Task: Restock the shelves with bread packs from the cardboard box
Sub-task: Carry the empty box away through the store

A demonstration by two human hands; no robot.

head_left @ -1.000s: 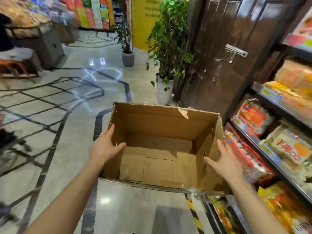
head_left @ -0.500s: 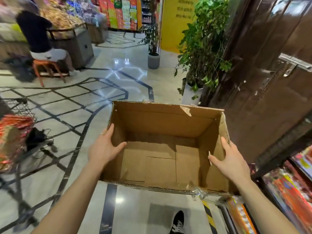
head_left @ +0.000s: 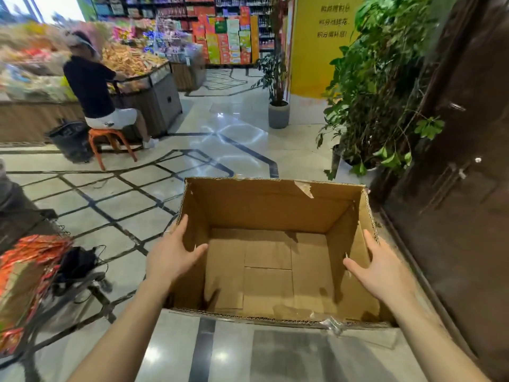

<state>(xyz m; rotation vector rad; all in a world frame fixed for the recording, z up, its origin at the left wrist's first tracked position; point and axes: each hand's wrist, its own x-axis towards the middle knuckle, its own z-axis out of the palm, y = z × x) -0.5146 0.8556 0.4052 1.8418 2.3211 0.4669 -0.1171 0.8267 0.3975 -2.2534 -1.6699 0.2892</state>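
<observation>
Since the earlier frames the view has swung left: the stocked shelves that stood on the right are out of sight, a dark wooden door [head_left: 454, 188] fills that side, and a seated person [head_left: 93, 89] at a snack display has come into full view at upper left. Grip on the box is unchanged across the frames.

Left hand [head_left: 172, 255]: clamped on the left wall of the cardboard box [head_left: 261, 208], thumb hooked inside over the rim, fingers laid flat along the outer face. Right hand [head_left: 382, 274]: clamped on the right wall in the same manner, thumb inside, fingers outside on the wall. Both forearms bare, reaching forward from the bottom corners.

Cardboard box: held between the two hands in front of the wearer, above the floor, top open, flaps absent or torn. Only the bare bottom panels show inside. Torn tape clings to the far rim and the near right corner.

Surroundings: glossy tiled floor [head_left: 225, 128] with dark inlaid lines. Large leafy potted plant [head_left: 377, 86] just beyond the box on the right, beside the door. Smaller potted plant [head_left: 278, 86] farther back against a yellow wall [head_left: 316, 51]. Shopping cart [head_left: 33, 274] with orange-red packs at lower left. Person sits on an orange stool [head_left: 110, 142].
</observation>
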